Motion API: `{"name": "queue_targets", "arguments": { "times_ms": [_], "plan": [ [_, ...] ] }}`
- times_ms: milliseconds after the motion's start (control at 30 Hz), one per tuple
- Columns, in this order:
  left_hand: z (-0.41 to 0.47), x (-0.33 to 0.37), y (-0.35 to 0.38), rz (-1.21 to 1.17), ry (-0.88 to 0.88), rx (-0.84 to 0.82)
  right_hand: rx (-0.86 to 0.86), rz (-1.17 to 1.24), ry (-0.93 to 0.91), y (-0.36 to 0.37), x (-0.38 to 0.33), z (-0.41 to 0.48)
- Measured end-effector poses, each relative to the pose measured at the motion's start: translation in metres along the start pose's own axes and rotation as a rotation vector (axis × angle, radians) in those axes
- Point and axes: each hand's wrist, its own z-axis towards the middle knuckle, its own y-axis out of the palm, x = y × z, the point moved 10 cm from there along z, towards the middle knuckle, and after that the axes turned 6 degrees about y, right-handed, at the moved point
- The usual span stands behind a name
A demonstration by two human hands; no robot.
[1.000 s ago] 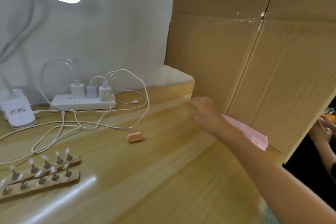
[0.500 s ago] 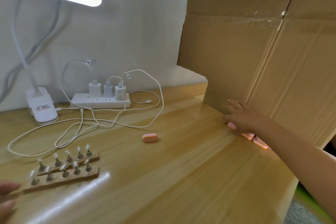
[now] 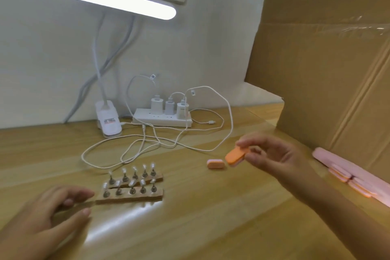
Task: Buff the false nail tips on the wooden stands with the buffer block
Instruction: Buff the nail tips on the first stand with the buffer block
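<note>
Found two wooden stands [image 3: 130,197] lying side by side on wooden table [image 3: 211,228], each w/ five false nail tips [image 3: 123,170] upright on small metal holders. Saw L hand [image 3: 42,219] at left end of stands, fingers loose and spread, holding nothing, fingertips just beside front stand. Could not tell if touching (blurred). Saw R hand [image 3: 274,158] raised to right of stands, well apart, pinching orange buffer block [image 3: 234,157] betw. thumb and fingers, block tilted. Noted second, paler buffer block [image 3: 215,163] flat on table right of stands, just beside the held one. Behind stands, noted white power strip [image 3: 162,119] w/ three chargers, white cables [image 3: 229,120] looping toward stands, and clip lamp base [image 3: 108,120]. Far right of stands, noted cardboard box [image 3: 327,80] w/ pink nail files [image 3: 348,177] at its foot.
</note>
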Motion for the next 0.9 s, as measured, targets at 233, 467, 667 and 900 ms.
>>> {"name": "queue_targets", "arguments": {
  "times_ms": [233,467,667,900],
  "plan": [
    [0.000,0.036,-0.014,0.032,-0.015,0.043,0.002,-0.113,-0.232,0.070,-0.019,0.006],
    [-0.004,0.034,-0.014,0.024,-0.087,0.061,0.006,-0.014,-0.171,0.111,-0.004,0.012],
    [0.002,0.036,-0.007,-0.013,-0.105,0.074,-0.122,0.338,0.324,0.150,0.047,0.017],
    [0.011,0.036,-0.002,-0.012,-0.145,0.100,-0.279,1.175,0.831,0.181,0.069,0.018]
  ]
}}
